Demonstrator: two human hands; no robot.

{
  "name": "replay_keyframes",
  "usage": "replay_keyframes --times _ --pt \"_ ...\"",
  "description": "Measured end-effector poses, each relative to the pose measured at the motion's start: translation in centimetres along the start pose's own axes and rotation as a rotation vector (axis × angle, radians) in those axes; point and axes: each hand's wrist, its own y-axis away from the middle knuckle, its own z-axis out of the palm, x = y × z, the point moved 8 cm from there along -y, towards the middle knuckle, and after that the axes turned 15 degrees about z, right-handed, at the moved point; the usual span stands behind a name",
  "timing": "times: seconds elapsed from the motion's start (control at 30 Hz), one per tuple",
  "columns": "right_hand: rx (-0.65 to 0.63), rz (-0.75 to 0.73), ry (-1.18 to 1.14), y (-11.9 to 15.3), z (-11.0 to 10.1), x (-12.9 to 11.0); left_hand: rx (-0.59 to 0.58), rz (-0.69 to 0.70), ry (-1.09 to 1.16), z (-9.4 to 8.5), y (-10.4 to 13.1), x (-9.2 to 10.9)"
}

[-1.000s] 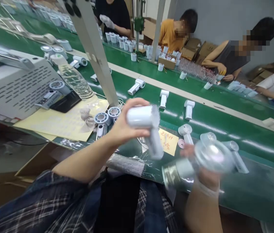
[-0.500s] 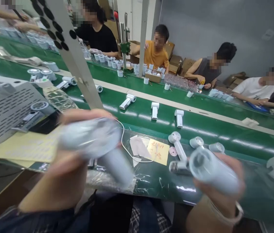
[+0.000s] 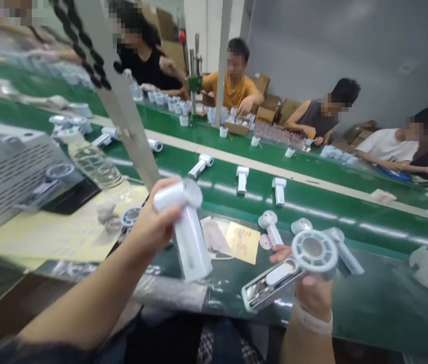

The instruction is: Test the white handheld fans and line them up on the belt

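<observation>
My left hand (image 3: 159,215) is wrapped round the head of a white handheld fan (image 3: 193,247), whose handle points down toward the bench edge. In my right hand (image 3: 314,290) is another handheld fan (image 3: 314,251), its ring-shaped grille facing up. That fan's handle points left, with its long side uncovered and inner parts showing. Just behind my right hand, several more white fans lie on the bench, among them one fan (image 3: 269,222) with its handle toward me and another fan (image 3: 345,250) to its right.
A green conveyor belt (image 3: 312,199) carries several fan bodies beyond the bench. A slanted metal post (image 3: 138,146) rises at left, near a plastic bottle (image 3: 94,162) and a yellow sheet (image 3: 20,227). A yellow note (image 3: 242,242) lies mid-bench. Several people work across the belt.
My left hand has turned its fan so the handle hangs lower and nearer upright. The fan in my right hand now shows its grille and uncovered handle; that hand has moved left.
</observation>
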Motion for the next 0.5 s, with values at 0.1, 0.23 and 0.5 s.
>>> replay_keyframes --times 0.1,0.23,0.5 --pt "-0.096 0.211 -0.046 -0.6 2.8 3.2 -0.183 0.137 -0.094 3.2 0.9 1.5" --pt "-0.184 0.262 -0.02 0.0 7.4 7.2 -0.324 0.497 -0.284 8.0 3.3 2.0" --pt "0.061 0.381 0.623 -3.3 -5.3 3.2 -0.672 0.288 -0.657 9.0 4.4 -7.1"
